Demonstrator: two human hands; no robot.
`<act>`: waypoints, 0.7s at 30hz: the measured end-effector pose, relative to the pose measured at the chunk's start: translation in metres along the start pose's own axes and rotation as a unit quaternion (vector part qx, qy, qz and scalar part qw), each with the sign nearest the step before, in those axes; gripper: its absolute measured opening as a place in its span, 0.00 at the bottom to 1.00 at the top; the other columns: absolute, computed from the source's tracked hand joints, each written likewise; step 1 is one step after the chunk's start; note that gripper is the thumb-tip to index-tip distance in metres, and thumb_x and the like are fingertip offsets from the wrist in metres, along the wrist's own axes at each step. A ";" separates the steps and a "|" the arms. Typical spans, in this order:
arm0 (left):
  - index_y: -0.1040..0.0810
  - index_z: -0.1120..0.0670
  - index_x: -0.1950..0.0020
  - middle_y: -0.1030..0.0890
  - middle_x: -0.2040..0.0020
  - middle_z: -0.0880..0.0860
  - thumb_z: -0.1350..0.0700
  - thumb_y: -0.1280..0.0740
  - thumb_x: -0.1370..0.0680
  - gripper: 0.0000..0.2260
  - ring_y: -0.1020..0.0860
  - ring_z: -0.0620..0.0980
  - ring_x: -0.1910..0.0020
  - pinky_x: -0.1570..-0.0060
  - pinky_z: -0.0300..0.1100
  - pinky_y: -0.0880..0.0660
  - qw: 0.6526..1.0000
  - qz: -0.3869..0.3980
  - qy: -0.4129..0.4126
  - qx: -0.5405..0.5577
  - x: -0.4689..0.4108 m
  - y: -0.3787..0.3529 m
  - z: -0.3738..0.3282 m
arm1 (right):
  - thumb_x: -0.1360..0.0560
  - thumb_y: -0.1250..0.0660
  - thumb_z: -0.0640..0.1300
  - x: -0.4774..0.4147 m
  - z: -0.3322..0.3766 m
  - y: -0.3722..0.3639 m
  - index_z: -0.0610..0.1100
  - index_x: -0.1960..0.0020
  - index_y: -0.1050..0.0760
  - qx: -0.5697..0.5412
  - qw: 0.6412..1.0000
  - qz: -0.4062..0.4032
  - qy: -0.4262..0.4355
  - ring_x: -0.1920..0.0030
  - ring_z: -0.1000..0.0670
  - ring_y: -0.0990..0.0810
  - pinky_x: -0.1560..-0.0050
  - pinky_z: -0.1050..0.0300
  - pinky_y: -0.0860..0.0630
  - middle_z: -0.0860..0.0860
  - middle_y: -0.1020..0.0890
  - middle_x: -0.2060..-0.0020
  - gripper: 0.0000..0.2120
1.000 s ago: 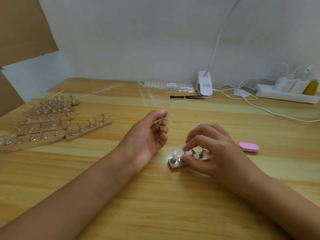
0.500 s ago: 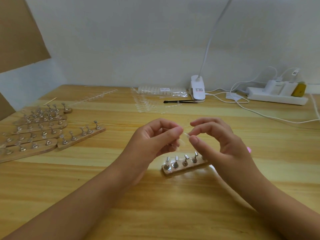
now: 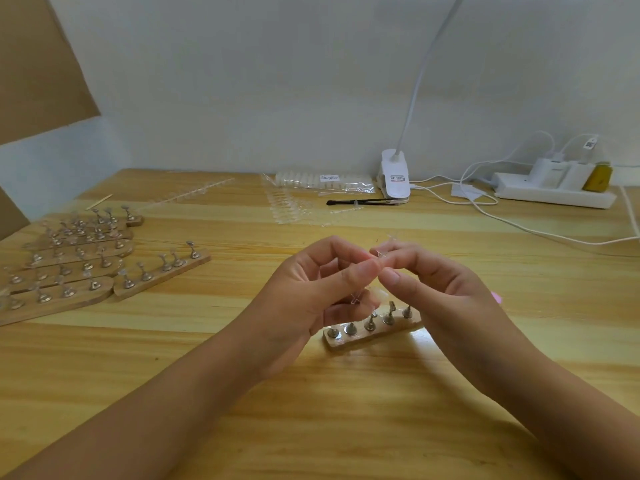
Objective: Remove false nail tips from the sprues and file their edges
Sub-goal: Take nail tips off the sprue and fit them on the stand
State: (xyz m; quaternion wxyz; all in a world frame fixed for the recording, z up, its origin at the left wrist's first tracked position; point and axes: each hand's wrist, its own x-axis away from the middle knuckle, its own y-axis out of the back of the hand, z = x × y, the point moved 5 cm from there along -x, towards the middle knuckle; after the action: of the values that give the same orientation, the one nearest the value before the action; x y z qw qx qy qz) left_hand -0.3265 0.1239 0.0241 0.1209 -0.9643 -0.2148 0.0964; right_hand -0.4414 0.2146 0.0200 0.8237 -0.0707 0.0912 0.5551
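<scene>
My left hand [image 3: 311,292] and my right hand [image 3: 429,282] meet fingertip to fingertip above the table, both pinching a thin clear sprue [image 3: 381,252] with nail tips. A clear nail tip [image 3: 375,293] hangs from the sprue below my left fingers. Directly beneath sits a small wooden holder [image 3: 372,330] with several metal pegs. A pink nail file [image 3: 497,297] lies just behind my right hand, mostly hidden.
Several wooden peg holders [image 3: 69,265] lie at the left. Clear sprue strips [image 3: 287,206], a bagged pack of nail tips [image 3: 325,180], a black brush [image 3: 360,201], a clip lamp [image 3: 394,178] and a power strip [image 3: 554,192] with cables stand along the back.
My right hand left the small peg holder, rose and met my left hand at the sprue. My left hand turned inward. The camera tilted up slightly.
</scene>
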 end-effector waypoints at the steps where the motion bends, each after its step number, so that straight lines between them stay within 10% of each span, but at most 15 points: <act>1: 0.17 0.48 0.60 0.19 0.65 0.47 0.51 0.26 0.31 0.03 0.20 0.43 0.67 0.63 0.33 0.23 1.000 -0.009 -0.009 -0.010 0.000 0.000 0.000 | 0.32 0.26 0.49 0.000 -0.001 0.000 0.49 0.56 0.16 -0.002 1.000 0.000 -0.004 0.42 0.54 0.20 0.41 0.58 0.24 0.52 0.19 0.44 0.06; 5: 0.17 0.46 0.59 0.18 0.62 0.48 0.49 0.26 0.30 0.03 0.18 0.45 0.63 0.59 0.34 0.22 0.988 -0.079 -0.083 -0.099 0.002 0.007 -0.005 | 0.34 0.25 0.50 0.001 0.003 0.003 0.51 0.62 0.18 0.026 0.999 -0.032 0.012 0.48 0.59 0.20 0.49 0.67 0.26 0.58 0.19 0.48 0.04; 9: 0.19 0.46 0.57 0.18 0.58 0.45 0.51 0.28 0.25 0.02 0.20 0.41 0.56 0.54 0.32 0.25 0.964 -0.123 -0.138 -0.191 0.005 0.012 -0.010 | 0.35 0.27 0.57 0.006 0.013 0.004 0.54 0.63 0.20 0.121 0.989 -0.065 0.062 0.42 0.57 0.22 0.39 0.55 0.30 0.60 0.21 0.49 0.07; 21: 0.25 0.55 0.53 0.13 0.50 0.55 0.56 0.35 0.21 0.04 0.16 0.49 0.50 0.50 0.36 0.22 0.989 -0.047 -0.093 -0.106 0.003 0.006 -0.010 | 0.35 0.31 0.59 0.002 0.017 0.014 0.52 0.59 0.18 0.175 0.975 -0.117 0.076 0.43 0.54 0.23 0.35 0.46 0.29 0.60 0.20 0.51 0.12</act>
State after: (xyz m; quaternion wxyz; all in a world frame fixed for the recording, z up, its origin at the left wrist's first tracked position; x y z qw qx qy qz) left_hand -0.3190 0.1185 0.0313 0.0020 -0.9472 -0.2795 0.1571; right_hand -0.4522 0.2258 0.0362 0.8731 0.0224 0.2407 0.4233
